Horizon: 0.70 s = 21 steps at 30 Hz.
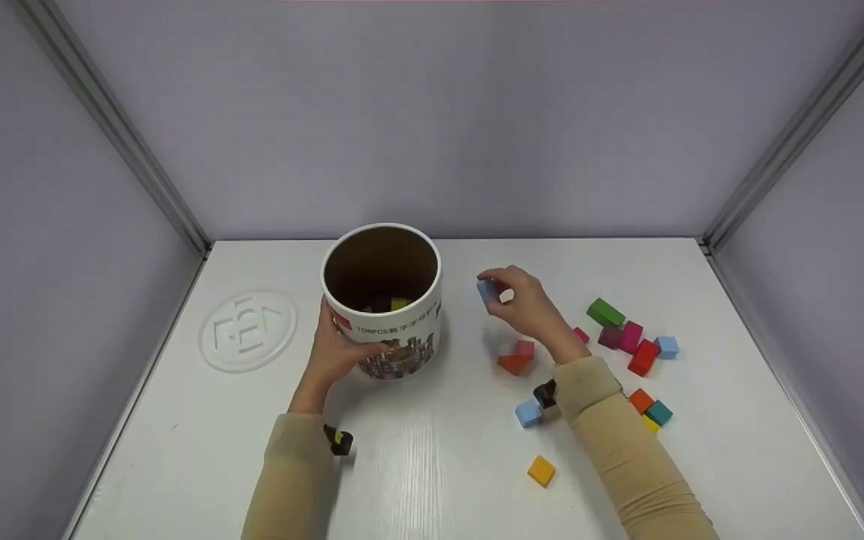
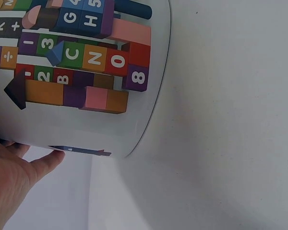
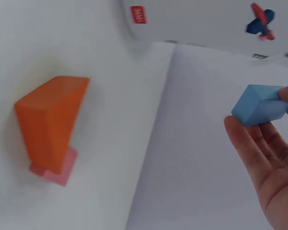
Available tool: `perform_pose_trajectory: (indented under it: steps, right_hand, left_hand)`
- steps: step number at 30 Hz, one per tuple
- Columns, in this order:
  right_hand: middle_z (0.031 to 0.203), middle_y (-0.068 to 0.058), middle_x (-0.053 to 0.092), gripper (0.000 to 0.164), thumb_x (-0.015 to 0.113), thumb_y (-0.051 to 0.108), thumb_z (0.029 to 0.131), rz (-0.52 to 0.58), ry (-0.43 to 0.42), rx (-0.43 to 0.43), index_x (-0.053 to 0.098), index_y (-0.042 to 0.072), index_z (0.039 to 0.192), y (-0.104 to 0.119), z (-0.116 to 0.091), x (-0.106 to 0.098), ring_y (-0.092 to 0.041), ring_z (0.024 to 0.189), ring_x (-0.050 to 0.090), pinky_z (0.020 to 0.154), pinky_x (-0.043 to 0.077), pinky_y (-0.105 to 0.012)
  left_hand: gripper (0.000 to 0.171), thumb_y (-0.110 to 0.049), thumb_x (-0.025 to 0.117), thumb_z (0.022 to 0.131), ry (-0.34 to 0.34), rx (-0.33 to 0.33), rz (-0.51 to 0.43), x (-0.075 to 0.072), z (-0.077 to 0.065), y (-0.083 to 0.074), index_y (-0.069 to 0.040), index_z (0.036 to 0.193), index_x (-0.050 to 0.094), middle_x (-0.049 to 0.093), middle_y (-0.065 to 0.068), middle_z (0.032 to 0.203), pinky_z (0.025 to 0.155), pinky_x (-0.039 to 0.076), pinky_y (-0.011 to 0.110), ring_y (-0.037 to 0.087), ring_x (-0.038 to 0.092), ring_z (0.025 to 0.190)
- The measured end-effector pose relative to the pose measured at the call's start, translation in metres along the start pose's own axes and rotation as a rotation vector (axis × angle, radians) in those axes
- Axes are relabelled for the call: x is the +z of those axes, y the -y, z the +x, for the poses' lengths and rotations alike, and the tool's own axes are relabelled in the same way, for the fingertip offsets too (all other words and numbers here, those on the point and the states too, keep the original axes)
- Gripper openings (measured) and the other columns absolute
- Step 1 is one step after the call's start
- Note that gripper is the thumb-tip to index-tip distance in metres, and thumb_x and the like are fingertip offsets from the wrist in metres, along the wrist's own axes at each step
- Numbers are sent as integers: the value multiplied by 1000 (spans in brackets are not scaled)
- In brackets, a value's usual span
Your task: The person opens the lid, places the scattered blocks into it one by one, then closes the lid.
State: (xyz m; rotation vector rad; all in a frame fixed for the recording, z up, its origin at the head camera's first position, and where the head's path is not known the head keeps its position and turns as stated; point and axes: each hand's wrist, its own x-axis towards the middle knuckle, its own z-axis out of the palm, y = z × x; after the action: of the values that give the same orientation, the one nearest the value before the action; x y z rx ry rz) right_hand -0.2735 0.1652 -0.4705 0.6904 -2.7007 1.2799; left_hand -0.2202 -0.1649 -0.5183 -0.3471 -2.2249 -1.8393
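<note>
A white printed bucket (image 1: 402, 330) stands upright at the centre-left of the table, a few blocks (image 1: 400, 304) visible at its bottom. My left hand (image 1: 334, 349) grips its near left side, thumb across the printed front. In the left wrist view the bucket's wall (image 2: 72, 124) shows pictures of lettered blocks, with the left hand (image 2: 14, 177) at its edge. Between thumb and fingers, my right hand (image 1: 526, 304) pinches a light blue block (image 1: 487, 291), held up to the right of the bucket. The right wrist view shows this blue block (image 3: 261, 104) close up.
An orange wedge block (image 1: 513, 364) and a pink block (image 1: 525, 349) lie below the right hand. Several coloured blocks, among them a green one (image 1: 606, 312), spread to the right. Nearer lie a blue block (image 1: 528, 412) and a yellow one (image 1: 541, 471). A clear disc (image 1: 248, 331) lies left.
</note>
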Motion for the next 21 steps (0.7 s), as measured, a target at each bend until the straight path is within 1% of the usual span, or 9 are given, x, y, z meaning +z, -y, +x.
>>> perform_pose_trajectory:
  steps: [3, 5, 7, 9, 12, 15, 17, 19, 21]
  right_hand:
    - [110, -9, 59, 42, 68, -4, 85, 45, -65, -59, 63, 6, 126, 15, 2, -2, -21, 99, 59, 85, 58, -38]
    - [112, -9, 59, 45, 68, -5, 84, 71, -97, -96, 62, 7, 127, 27, 2, -2, -20, 99, 59, 83, 59, -36]
    - [114, -8, 58, 47, 69, -5, 84, 82, -126, -128, 61, 9, 129, 40, 3, -2, -19, 102, 59, 84, 58, -34]
    - [115, -6, 57, 49, 69, -4, 85, 86, -152, -169, 61, 11, 131, 53, 3, -1, -16, 104, 58, 85, 57, -31]
    - [116, -7, 57, 48, 68, -5, 87, 96, -186, -258, 60, 9, 132, 70, 6, 2, -16, 105, 58, 86, 57, -31]
    - [117, -9, 57, 46, 66, -6, 88, 90, -193, -354, 59, 6, 132, 84, 11, 7, -17, 106, 59, 87, 56, -30]
    - [119, -10, 57, 47, 65, -6, 89, 63, -178, -403, 58, 6, 134, 92, 14, 11, -18, 108, 60, 88, 56, -28]
    - [119, -11, 57, 48, 65, -5, 90, 8, -159, -441, 57, 9, 135, 98, 18, 14, -19, 108, 60, 88, 55, -26]
    - [119, -12, 56, 49, 65, -3, 91, -62, -138, -463, 57, 11, 137, 102, 22, 17, -18, 105, 60, 84, 55, -24]
  left_hand:
    - [128, -12, 98, 55, 1, 4, 5, 0, 0, 0, -4, 154, 17, 43, 14, 144, 114, 29, 46, 36, 41, 131]
    - [128, -11, 98, 55, 1, 8, 6, 1, 1, 0, -4, 154, 17, 43, 15, 145, 115, 27, 48, 39, 39, 132]
    - [128, -11, 98, 55, 4, 11, 3, 1, 1, 1, -4, 154, 17, 42, 16, 145, 115, 26, 49, 41, 38, 133]
    - [128, -11, 98, 55, 3, 8, 1, 2, 1, 1, -5, 154, 17, 42, 15, 145, 116, 25, 48, 41, 37, 134]
    - [129, -11, 98, 54, 4, -4, 2, 2, 1, 0, -5, 154, 16, 42, 16, 146, 115, 27, 48, 41, 38, 133]
    - [129, -11, 98, 54, 4, 1, 3, 1, 1, -1, -5, 154, 16, 41, 19, 145, 114, 29, 48, 42, 38, 133]
    - [129, -10, 98, 54, 7, 10, 4, 1, 1, 0, -5, 154, 15, 40, 23, 145, 113, 29, 50, 42, 38, 132]
    - [129, -11, 98, 54, 7, 27, -5, 1, 2, 0, -5, 153, 16, 40, 24, 145, 113, 29, 50, 42, 39, 132]
    - [128, -10, 98, 55, 10, 35, -9, 1, 2, 2, -6, 153, 16, 40, 24, 145, 113, 29, 50, 41, 39, 132]
